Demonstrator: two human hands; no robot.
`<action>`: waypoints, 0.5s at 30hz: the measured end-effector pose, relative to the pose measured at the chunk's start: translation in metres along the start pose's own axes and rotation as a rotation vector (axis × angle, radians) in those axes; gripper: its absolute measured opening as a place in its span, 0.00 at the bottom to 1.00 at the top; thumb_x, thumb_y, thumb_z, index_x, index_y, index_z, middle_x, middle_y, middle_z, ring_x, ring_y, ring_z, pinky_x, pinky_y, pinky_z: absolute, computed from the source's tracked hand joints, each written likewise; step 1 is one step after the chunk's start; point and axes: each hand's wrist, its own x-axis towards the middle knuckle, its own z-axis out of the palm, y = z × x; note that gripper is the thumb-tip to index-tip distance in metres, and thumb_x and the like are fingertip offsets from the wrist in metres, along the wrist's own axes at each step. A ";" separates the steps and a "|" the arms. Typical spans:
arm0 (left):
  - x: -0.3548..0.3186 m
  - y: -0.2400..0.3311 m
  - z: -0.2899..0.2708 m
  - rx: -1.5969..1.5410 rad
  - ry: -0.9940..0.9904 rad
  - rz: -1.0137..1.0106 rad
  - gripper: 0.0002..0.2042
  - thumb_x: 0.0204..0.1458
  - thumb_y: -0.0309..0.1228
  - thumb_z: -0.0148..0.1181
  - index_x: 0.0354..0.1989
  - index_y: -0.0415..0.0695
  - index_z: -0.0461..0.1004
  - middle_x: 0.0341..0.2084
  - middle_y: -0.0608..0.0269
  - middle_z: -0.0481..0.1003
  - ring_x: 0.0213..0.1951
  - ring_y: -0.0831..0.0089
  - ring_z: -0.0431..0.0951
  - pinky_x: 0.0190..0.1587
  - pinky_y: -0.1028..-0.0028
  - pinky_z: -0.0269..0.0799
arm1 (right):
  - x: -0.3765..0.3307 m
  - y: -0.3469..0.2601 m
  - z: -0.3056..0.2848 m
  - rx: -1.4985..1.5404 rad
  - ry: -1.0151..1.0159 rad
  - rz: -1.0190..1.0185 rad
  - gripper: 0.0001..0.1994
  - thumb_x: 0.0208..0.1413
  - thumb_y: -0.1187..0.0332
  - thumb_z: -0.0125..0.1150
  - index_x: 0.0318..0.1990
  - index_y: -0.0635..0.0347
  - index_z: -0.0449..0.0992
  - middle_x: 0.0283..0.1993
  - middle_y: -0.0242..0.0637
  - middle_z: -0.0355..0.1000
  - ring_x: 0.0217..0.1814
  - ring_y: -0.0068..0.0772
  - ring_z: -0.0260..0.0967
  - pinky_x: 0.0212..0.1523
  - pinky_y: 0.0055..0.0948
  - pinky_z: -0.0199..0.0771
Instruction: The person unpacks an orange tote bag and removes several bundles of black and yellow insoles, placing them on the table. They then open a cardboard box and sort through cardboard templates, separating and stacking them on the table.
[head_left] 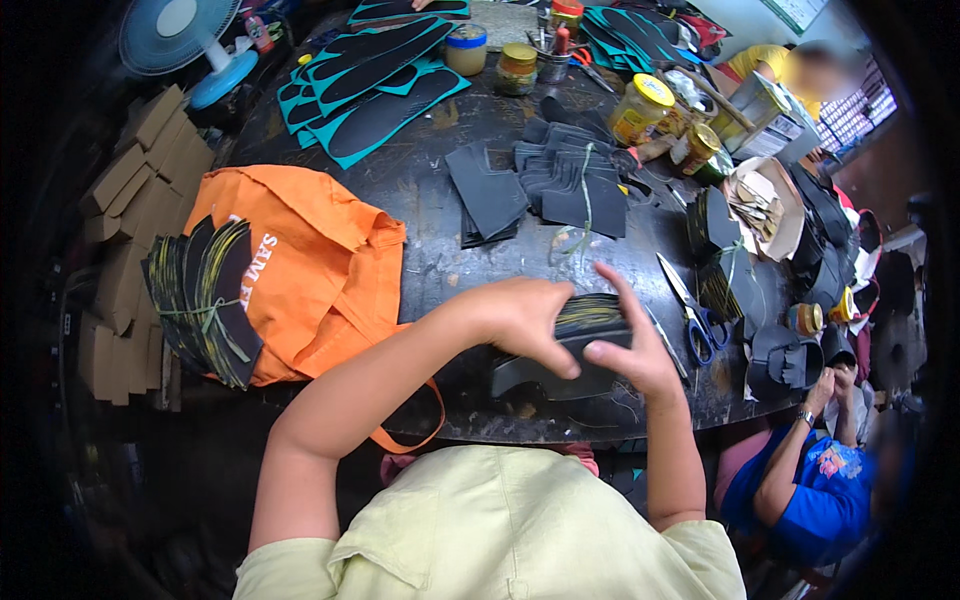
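By the near edge of the tabletop, a stack of black pieces with yellow-streaked edges is sitting between the left hand and right hand. Both hands' fingers are standing open; neat edges are probably needing soft, even pats.

Black stack between both hands

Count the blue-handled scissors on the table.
1: the blue-handled scissors lie on the table, to the right of the person's right hand. Others may be hidden among the clutter.
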 end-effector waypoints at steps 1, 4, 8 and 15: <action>0.009 -0.001 -0.001 -0.047 -0.002 -0.003 0.52 0.40 0.61 0.77 0.65 0.30 0.69 0.48 0.35 0.81 0.52 0.45 0.84 0.55 0.58 0.78 | 0.001 0.000 -0.005 -0.029 0.054 -0.027 0.55 0.45 0.63 0.82 0.82 0.55 0.55 0.61 0.41 0.72 0.62 0.35 0.72 0.67 0.33 0.69; 0.022 -0.014 -0.013 -0.215 0.231 0.234 0.48 0.50 0.63 0.75 0.67 0.34 0.70 0.54 0.40 0.80 0.56 0.50 0.82 0.61 0.58 0.76 | 0.002 0.003 -0.027 0.104 0.157 -0.007 0.53 0.47 0.62 0.80 0.81 0.57 0.57 0.62 0.41 0.72 0.60 0.34 0.72 0.66 0.32 0.69; 0.021 -0.065 -0.088 -0.024 0.773 0.206 0.26 0.57 0.40 0.73 0.61 0.41 0.77 0.52 0.52 0.82 0.56 0.62 0.83 0.60 0.62 0.78 | 0.023 0.007 -0.060 0.027 0.227 0.063 0.48 0.52 0.57 0.78 0.79 0.59 0.59 0.68 0.50 0.67 0.69 0.40 0.67 0.72 0.35 0.63; 0.023 -0.161 -0.134 -0.007 0.665 -0.488 0.54 0.39 0.46 0.86 0.73 0.31 0.65 0.66 0.33 0.72 0.67 0.48 0.76 0.69 0.62 0.70 | 0.043 0.005 -0.079 -0.351 0.258 0.061 0.49 0.53 0.52 0.80 0.80 0.53 0.61 0.70 0.59 0.65 0.73 0.50 0.64 0.74 0.38 0.60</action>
